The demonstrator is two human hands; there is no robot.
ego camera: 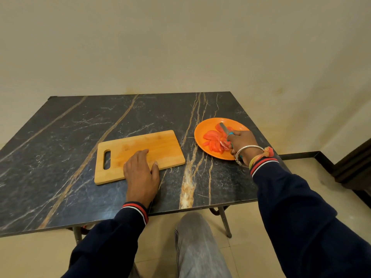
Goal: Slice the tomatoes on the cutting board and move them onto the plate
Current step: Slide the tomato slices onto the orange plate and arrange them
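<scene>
A bare wooden cutting board [140,149] with a handle slot lies in the middle of the table. My left hand [140,173] rests flat on its near edge, fingers apart, holding nothing. To the right sits an orange plate [202,127] with several red tomato slices [212,139] on it. My right hand [243,145] hovers over the plate's near side, closed around a knife [223,128] with a turquoise handle. The blade points away from me over the slices.
The dark marble-patterned table [80,137] stands against a beige wall. Its right edge runs just past the plate. Below the near edge I see my grey trouser leg [196,247], the table's metal legs and a tiled floor.
</scene>
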